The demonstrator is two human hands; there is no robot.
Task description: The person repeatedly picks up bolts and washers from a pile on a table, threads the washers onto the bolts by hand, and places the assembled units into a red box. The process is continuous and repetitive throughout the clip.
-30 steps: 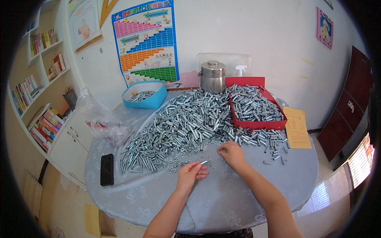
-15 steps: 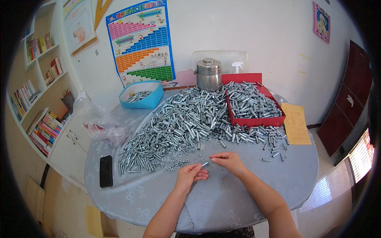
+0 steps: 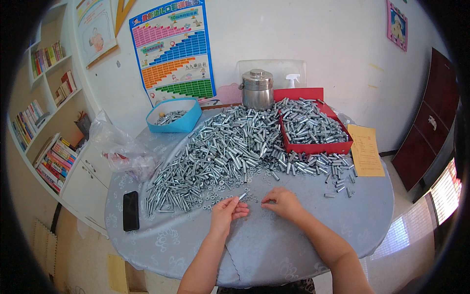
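Between the thumb and fingers of my left hand is a slim silvery metal bolt, its tip pointing up and to the right. My right hand is to the right of it, thumb and forefinger pinched together low over the tablecloth. Whatever is in that pinch is too small to make out. Small metal rings lie scattered between the hands. Just beyond, washers and nuts border a large heap of metal bolts and tube-shaped sleeves.
A red box full of metal sleeves stands at the back right, beside a yellow paper. A blue bin, a steel pot and a plastic bag are farther back. A black phone lies at left.
My left hand has drawn slightly left with the bolt, now tilted more upright. My right hand has parted from it and dropped toward the loose rings on the cloth.
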